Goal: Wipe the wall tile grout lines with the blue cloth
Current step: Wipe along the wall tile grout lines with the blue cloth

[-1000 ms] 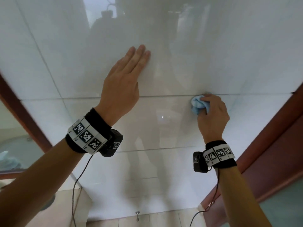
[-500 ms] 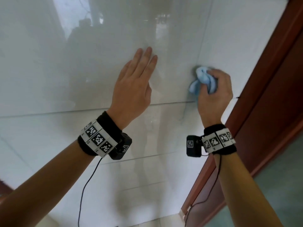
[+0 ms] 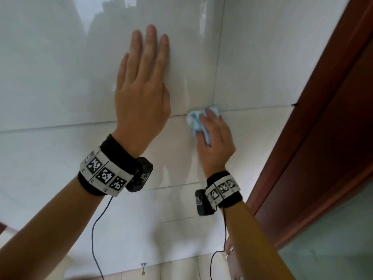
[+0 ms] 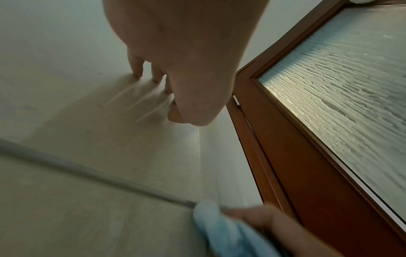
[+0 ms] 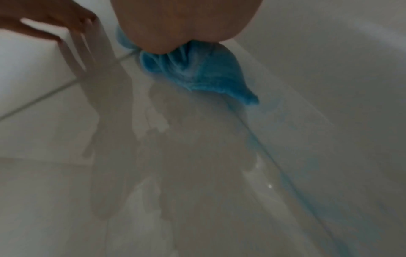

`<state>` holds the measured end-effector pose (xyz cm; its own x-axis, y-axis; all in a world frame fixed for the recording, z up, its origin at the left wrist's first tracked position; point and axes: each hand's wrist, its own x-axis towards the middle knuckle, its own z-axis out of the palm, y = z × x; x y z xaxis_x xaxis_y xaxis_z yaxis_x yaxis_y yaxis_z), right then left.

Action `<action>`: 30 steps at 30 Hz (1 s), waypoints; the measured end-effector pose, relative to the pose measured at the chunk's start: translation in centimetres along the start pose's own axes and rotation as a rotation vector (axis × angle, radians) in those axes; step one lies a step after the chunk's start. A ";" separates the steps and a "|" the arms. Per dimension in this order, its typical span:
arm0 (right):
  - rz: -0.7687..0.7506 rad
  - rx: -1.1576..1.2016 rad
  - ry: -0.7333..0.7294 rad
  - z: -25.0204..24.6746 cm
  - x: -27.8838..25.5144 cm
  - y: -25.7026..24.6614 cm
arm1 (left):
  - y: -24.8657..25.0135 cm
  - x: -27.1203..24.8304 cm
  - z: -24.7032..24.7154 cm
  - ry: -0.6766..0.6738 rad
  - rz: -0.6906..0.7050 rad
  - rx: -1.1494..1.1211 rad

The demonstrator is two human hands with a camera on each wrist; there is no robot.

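Observation:
My right hand [image 3: 212, 136] grips the bunched blue cloth [image 3: 196, 119] and presses it on the glossy white tile wall [image 3: 60, 67], where the horizontal grout line [image 3: 60, 125] meets the vertical grout line [image 3: 219, 57]. In the right wrist view the blue cloth [image 5: 197, 73] bulges out under my palm onto the tile. My left hand [image 3: 143, 81] lies flat on the tile above the horizontal line, fingers straight and pointing up, just left of the cloth. The left wrist view shows its fingertips [image 4: 137, 69] touching the tile, and the cloth [image 4: 222, 227] at the bottom edge.
A reddish-brown wooden door frame [image 3: 323, 118] runs diagonally close to the right of the cloth, with frosted textured glass [image 4: 340, 78] in it. More grout lines [image 3: 171, 186] cross the wall lower down. Wrist cables hang below both arms. A small metal clip [image 3: 143, 268] sits at the wall's foot.
My right hand has carried the cloth down the vertical grout line to its junction with the horizontal line. The left hand stays flat on the tile, now pointing more straight up.

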<state>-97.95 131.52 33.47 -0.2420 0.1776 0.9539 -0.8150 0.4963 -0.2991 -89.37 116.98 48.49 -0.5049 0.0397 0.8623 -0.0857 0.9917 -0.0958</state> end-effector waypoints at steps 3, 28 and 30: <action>-0.001 0.016 -0.018 0.0 -4.0 0.5 | 0.5 -0.2 0.3 0.021 -0.019 0.010; 0.133 0.025 0.044 0.7 1.3 -2.6 | -0.1 -1.6 0.2 -0.035 0.031 -0.021; 0.133 0.025 0.041 0.8 0.3 -2.5 | -0.2 -1.7 0.2 -0.041 0.033 -0.021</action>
<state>-96.39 129.61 34.50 -0.3279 0.2751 0.9038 -0.7901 0.4445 -0.4220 -88.66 116.67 46.99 -0.5421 0.0681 0.8375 -0.0502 0.9923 -0.1132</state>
